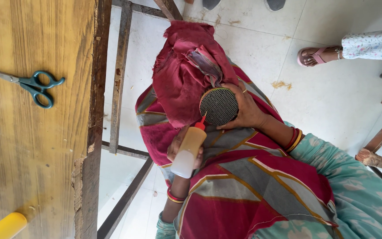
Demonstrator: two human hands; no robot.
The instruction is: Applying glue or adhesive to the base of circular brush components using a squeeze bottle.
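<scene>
My right hand [248,108] grips a round black disc with a fine mesh face [219,106], held against a bundle of dark red cloth [182,75] on my lap. My left hand [180,148] is wrapped around a small squeeze bottle [189,148] with a translucent amber body and a red nozzle. The nozzle tip points at the lower edge of the disc, almost touching it. Bangles circle both wrists. A red, grey and gold patterned cloth [253,177] covers my lap beneath both hands.
A wooden table [32,146] fills the left side, with teal-handled scissors [32,84] on it and a yellow cylinder [3,226] at its lower corner. A metal frame [118,88] stands beside the table. Another person's sandalled foot [315,55] rests on the tiled floor.
</scene>
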